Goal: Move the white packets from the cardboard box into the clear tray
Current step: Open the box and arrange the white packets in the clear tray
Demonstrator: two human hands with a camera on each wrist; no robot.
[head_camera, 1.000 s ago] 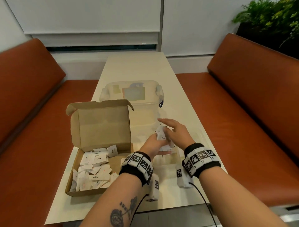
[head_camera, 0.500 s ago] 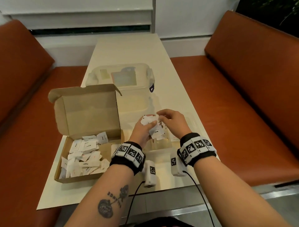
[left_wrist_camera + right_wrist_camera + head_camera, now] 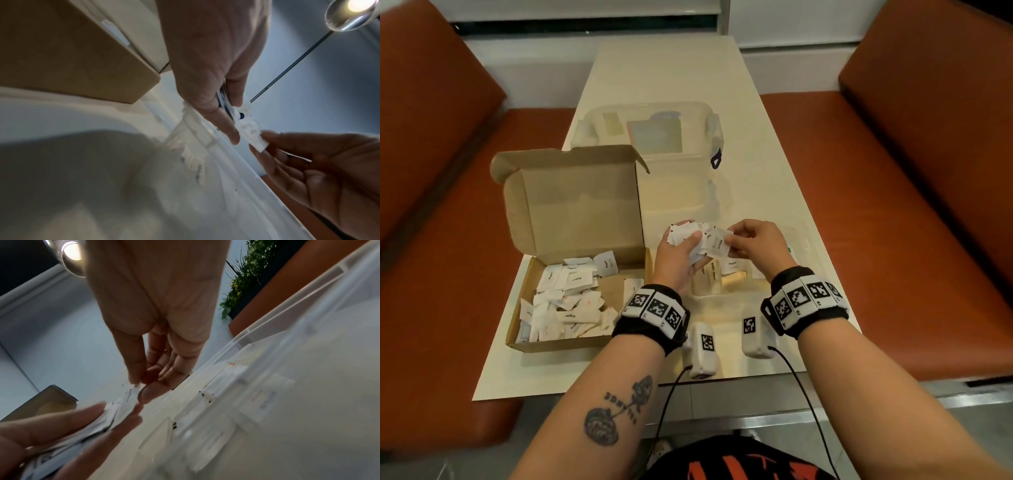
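An open cardboard box (image 3: 524, 342) at the table's left holds several white packets (image 3: 565, 308). My left hand (image 3: 681, 250) grips a fanned bunch of white packets (image 3: 681, 234) above the clear tray (image 3: 803, 240), which lies near the front edge with a few packets (image 3: 732, 265) in its compartments. My right hand (image 3: 751, 240) pinches one packet (image 3: 717, 243) at the right end of that bunch. The left wrist view shows my left hand (image 3: 222, 104) clamping the bunch and my right hand's fingertips (image 3: 265, 134) on a packet (image 3: 255, 138). In the right wrist view my right hand (image 3: 141, 391) pinches the packet (image 3: 129, 397).
A clear lidded plastic bin (image 3: 650, 137) stands behind the box's raised lid (image 3: 578, 202). Orange bench seats (image 3: 893, 205) flank the cream table (image 3: 671, 68). The table's front edge lies just under my wrists. One loose packet (image 3: 631, 286) lies between box and tray.
Both hands have stayed over the tray while the bunch fanned out in my left hand. My right hand has closed its fingers onto one packet. The head camera has tilted down.
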